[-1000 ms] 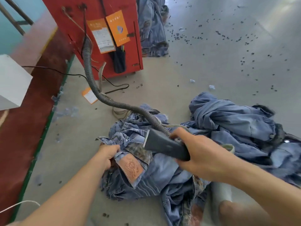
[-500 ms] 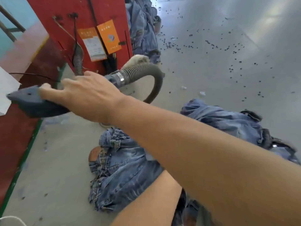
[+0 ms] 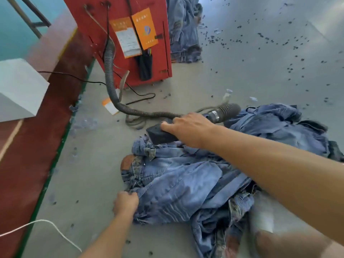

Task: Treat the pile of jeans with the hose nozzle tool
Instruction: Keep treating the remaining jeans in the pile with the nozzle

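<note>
The right hand (image 3: 188,127) grips the rigid nozzle (image 3: 160,135) by its body while the left hand (image 3: 125,202) pinches the soft, floppy, probably heavy jeans (image 3: 182,185) at their edge.

Rumpled blue jeans pile (image 3: 186,183) on floor, dark nozzle (image 3: 160,135) at its far edge

jeans pile (image 3: 186,185) cropped below, orange tags' (image 3: 144,27) print unreadable

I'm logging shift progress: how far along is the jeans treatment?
Done: nothing on the denim shows which parts are treated. In hand: the right hand holds the nozzle at the far edge of the jeans pile, while the left hand grips its near edge. Left: judging by that, likely most of the pile.
</note>
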Available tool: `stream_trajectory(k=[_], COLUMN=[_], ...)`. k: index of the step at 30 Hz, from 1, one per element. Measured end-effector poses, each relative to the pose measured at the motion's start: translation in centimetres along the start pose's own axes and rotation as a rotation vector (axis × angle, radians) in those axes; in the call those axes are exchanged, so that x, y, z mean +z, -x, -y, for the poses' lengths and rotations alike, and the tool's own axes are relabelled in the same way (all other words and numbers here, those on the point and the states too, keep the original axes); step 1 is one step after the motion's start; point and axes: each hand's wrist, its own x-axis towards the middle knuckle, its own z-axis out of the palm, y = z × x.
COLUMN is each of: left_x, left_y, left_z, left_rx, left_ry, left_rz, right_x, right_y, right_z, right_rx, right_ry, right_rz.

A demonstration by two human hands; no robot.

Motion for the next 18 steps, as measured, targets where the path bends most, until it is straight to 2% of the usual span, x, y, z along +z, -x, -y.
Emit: stream_trajectory(k=[1,3,4,6,9,12,14,16,18], left_x=[-0.3,-0.3,0.3,0.9,-0.5,-4.0,-6.9,-10.0,-12.4], left_y=[-1.1,-0.6,0.1,0.8,0.9,1.7,3.3,5.6,8.4], left_z=[1.5,2.2,1.9,1.3,0.9,-1.0,-3.8,-7.2,-9.9], left_rx=[-0.073,-0.143,-0.168,-0.133,-0.114,0.018,0.159,0.336,0.429], left_ry=[0.026,0.291,0.352,0.356,0.367,0.321,0.290,0.144,0.076], left_rz=[-0.009,0.181,0.249,0.243,0.178,0.120,0.147,0.165,0.144], right_x=[1.3,3.3,3.9,4.7,5.3,5.1,4.1,2.5,0.5], right_y=[1.5,4.8,6.3,8.3,9.2,8.6,8.1,7.8,7.6], right_z=[-1.3,-3.8,-4.7,-5.6,-5.5,-4.3,-3.2,-2.5,-2.3], right_rx=[-0.011,-0.002,0.003,0.020,0.060,0.089,0.128,0.153,0.162], right_ry=[0.002,0.032,0.051,0.045,0.018,-0.018,-0.061,-0.117,-0.164], right_rz=[0.055,0.156,0.198,0.241,0.193,0.141,0.154,0.140,0.101])
